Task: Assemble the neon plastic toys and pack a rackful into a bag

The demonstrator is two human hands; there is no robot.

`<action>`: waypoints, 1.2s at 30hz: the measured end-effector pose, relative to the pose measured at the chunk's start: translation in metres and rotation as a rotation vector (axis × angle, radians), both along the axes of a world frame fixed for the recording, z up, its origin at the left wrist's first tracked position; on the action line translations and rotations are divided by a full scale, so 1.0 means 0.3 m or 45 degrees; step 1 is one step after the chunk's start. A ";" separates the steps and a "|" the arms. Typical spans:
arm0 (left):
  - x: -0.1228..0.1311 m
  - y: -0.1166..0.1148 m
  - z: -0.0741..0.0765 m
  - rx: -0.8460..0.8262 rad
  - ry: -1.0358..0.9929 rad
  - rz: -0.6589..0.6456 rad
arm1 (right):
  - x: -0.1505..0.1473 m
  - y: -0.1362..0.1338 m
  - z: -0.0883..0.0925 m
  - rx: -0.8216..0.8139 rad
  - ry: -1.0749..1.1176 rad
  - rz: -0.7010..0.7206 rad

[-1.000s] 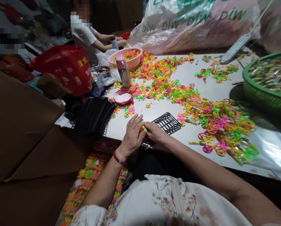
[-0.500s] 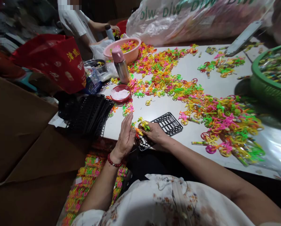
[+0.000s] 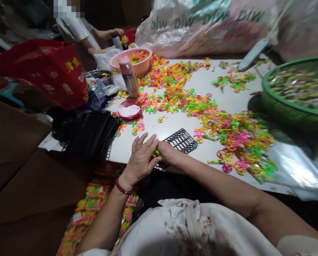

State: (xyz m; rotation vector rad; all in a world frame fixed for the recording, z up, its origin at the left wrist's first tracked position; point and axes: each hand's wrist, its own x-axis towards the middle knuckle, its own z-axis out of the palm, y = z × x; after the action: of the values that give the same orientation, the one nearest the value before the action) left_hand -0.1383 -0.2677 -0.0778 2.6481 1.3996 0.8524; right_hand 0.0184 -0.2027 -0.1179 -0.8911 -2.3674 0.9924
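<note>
Left hand [image 3: 139, 160] and right hand [image 3: 167, 152] pressed together over a small green-yellow plastic piece [image 3: 156, 153], pinched between the fingers, mostly hidden. Piece sits at the near table [image 3: 222, 96] edge, on the black grid tray [image 3: 181, 141]. Loose neon pieces [image 3: 238, 138] at 2 o'clock; stacked black trays [image 3: 95, 133] at 9; red dish [image 3: 128, 109] at 11.

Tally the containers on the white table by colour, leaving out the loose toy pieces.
Pink basin: 1
Green basket: 1
Small red basket: 1
Pink-capped steel flask: 1
Total: 4
</note>
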 end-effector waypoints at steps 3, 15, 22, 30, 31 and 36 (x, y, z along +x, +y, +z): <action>0.017 0.002 -0.011 0.042 -0.033 0.071 | 0.039 -0.009 0.017 -0.007 0.020 -0.036; 0.026 0.008 -0.033 0.159 -0.200 0.165 | 0.619 -0.013 0.067 0.541 -0.897 -0.842; 0.024 -0.011 -0.029 0.112 -0.099 0.137 | 0.575 0.000 0.049 0.575 -0.914 -0.918; 0.051 -0.015 -0.052 0.101 -0.211 0.156 | 0.510 -0.005 0.111 0.370 -0.612 -0.917; 0.055 -0.017 -0.053 0.099 -0.231 0.162 | 0.480 -0.008 0.118 0.269 -0.466 -0.904; 0.064 -0.015 -0.051 0.086 -0.250 0.166 | 0.248 -0.038 0.093 -0.381 0.227 -0.568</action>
State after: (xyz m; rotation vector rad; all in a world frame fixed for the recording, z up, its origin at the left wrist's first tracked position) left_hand -0.1191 -0.2723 -0.0931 2.4594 1.5306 1.1566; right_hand 0.0928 -0.2141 -0.0901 -1.3081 -1.7869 1.1903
